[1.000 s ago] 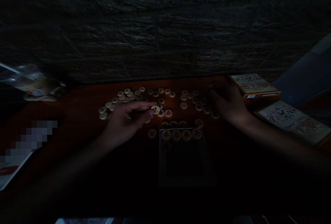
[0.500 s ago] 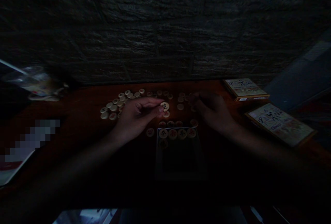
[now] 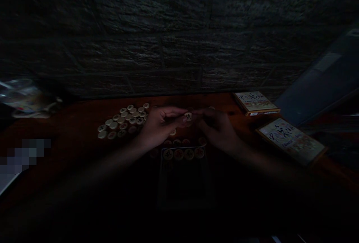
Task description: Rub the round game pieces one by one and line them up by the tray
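Note:
My left hand [image 3: 159,126] pinches a round Chinese chess piece [image 3: 188,116] with a black character, held up between thumb and fingers. Close against it from the other side is my right hand [image 3: 217,126], its fingers bent together at the piece. Shadow hides what they hold, if anything. Below both hands lies an open shallow box [image 3: 185,203], with a row of pieces [image 3: 178,154] along its far side. A few loose pieces [image 3: 202,141] rest just beyond the box. Left of my left hand spreads a cluster of several pieces [image 3: 123,119], some face up, some blank.
Two printed boxes, a farther one [image 3: 255,102] and a nearer one [image 3: 290,140], lie at the right of the wooden table [image 3: 81,123]. A clear plastic bag or cup [image 3: 28,97] stands far left. The stone wall [image 3: 179,48] borders the back edge. Lighting is very dim.
My right hand has moved left from the loose pieces to meet my left hand, which still holds its piece. The whole view has shifted slightly.

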`<action>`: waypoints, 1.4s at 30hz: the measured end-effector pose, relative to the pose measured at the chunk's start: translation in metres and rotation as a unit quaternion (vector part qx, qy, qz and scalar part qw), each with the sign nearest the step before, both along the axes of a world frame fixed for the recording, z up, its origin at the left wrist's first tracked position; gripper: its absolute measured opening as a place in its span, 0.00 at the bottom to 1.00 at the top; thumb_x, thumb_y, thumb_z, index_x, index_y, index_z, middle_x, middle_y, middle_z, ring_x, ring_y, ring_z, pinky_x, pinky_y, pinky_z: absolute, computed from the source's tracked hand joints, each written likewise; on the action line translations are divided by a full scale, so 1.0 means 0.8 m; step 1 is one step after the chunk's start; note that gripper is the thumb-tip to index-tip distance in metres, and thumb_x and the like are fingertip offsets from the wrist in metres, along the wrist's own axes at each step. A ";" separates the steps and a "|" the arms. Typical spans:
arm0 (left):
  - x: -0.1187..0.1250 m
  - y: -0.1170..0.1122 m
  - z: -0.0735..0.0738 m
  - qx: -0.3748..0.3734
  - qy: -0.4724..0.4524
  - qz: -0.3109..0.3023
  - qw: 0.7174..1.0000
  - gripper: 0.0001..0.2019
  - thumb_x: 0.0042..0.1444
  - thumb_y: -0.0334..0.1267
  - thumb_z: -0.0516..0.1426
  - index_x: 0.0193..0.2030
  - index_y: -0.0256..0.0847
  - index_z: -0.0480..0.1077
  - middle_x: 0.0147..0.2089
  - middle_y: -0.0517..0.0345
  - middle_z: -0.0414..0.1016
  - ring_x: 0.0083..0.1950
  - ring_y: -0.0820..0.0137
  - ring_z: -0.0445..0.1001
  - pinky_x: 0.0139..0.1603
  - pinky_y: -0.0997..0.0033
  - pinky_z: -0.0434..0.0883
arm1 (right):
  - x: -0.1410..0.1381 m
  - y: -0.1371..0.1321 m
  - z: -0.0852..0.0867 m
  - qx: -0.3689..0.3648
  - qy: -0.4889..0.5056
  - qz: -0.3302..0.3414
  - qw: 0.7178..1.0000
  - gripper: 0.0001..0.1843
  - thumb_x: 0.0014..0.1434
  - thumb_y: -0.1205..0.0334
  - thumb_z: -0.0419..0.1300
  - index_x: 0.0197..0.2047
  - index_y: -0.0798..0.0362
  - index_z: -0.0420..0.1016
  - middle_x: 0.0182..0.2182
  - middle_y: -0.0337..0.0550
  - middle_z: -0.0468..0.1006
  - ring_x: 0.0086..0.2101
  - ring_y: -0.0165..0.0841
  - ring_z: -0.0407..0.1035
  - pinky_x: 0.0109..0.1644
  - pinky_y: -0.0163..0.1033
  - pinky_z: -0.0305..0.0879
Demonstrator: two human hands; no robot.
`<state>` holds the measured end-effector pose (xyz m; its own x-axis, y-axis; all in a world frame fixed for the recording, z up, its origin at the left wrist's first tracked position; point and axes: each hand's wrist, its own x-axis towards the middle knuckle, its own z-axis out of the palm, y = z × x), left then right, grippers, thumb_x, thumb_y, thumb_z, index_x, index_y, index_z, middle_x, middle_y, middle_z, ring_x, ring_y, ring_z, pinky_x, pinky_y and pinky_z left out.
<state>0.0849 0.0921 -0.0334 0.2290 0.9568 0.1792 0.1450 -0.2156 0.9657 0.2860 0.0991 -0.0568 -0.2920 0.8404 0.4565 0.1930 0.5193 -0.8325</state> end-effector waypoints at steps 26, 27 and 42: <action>-0.007 0.001 -0.024 -0.024 -0.076 0.020 0.997 0.10 0.61 0.38 0.67 0.47 0.38 0.79 0.44 0.52 0.86 0.38 0.67 0.85 0.35 0.73 0.81 | -0.032 0.007 -0.001 -0.138 0.074 0.006 0.988 0.08 0.65 0.55 0.65 0.38 0.49 0.81 0.34 0.41 0.83 0.34 0.33 0.77 0.40 0.38 0.73; -0.008 0.003 -0.025 -0.012 -0.068 0.022 0.997 0.09 0.61 0.37 0.66 0.47 0.38 0.79 0.44 0.52 0.86 0.38 0.68 0.85 0.35 0.73 0.81 | -0.032 0.008 -0.002 -0.147 0.076 0.009 0.986 0.08 0.65 0.55 0.65 0.37 0.49 0.81 0.34 0.41 0.83 0.35 0.33 0.77 0.40 0.38 0.73; -0.008 0.000 -0.027 0.041 -0.043 0.035 0.998 0.09 0.62 0.37 0.65 0.47 0.39 0.82 0.44 0.53 0.87 0.41 0.66 0.86 0.41 0.72 0.82 | -0.030 0.005 0.003 -0.167 0.094 0.013 0.982 0.06 0.62 0.58 0.65 0.36 0.49 0.83 0.33 0.40 0.84 0.34 0.32 0.77 0.38 0.36 0.73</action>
